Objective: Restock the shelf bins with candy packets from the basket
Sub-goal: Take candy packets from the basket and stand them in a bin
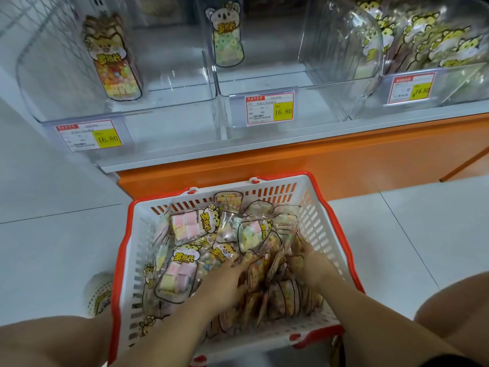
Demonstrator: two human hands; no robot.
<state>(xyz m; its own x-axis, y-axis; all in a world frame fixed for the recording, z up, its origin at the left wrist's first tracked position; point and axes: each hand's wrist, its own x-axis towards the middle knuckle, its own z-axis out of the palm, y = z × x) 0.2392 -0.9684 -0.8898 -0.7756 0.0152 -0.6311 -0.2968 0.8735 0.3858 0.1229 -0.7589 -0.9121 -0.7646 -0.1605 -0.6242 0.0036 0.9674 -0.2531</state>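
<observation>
A white basket with a red rim (328,229) sits on the floor between my knees, full of candy packets (182,229). My left hand (225,283) and my right hand (308,263) are both down in it. They grip a bunch of upright packets (267,271) from either side, with the fingertips buried among the wrappers. Above are clear shelf bins. The left bin (164,102) holds one upright packet (113,62). One packet (228,35) also stands in the middle bin (264,80). The right bin (449,83) is packed with packets.
Price tags (270,109) hang on the bin fronts, above an orange shelf base (344,165). One packet (98,292) lies on the white tiled floor left of the basket. My bare knees flank the basket at the bottom corners.
</observation>
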